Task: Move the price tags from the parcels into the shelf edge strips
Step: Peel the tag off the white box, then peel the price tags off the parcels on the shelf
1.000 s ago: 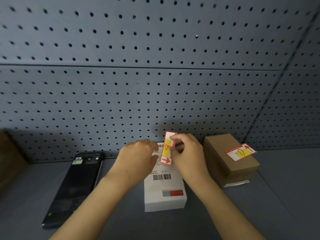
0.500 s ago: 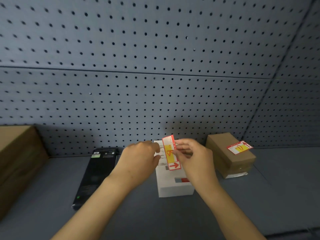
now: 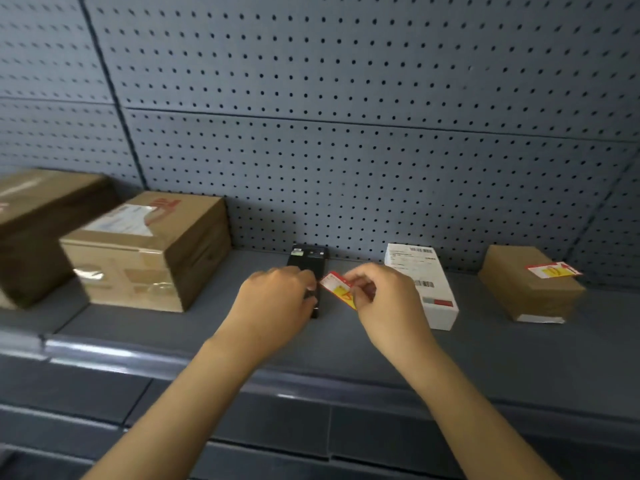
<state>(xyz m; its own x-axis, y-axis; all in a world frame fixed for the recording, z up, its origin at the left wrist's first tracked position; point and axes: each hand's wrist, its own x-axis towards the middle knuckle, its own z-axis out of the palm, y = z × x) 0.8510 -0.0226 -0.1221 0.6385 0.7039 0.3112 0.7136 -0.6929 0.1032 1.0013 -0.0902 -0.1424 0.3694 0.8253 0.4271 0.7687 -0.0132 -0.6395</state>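
Two hands meet over the shelf [image 3: 346, 344] — the right hand [image 3: 384, 303] pinches a red-and-yellow price tag [image 3: 341, 289] by its lower end, lifted clear of the parcels. The left hand [image 3: 277, 303], fingers curled, touches the tag's upper corner above a black box [image 3: 308, 259]; whether it grips anything I cannot tell. At 3 o'clock from the tag lies a white parcel [image 3: 424, 285], and further right a brown parcel [image 3: 530, 285] carries a second tag [image 3: 552, 270]. At 9 o'clock stand two large cartons [image 3: 149, 251].
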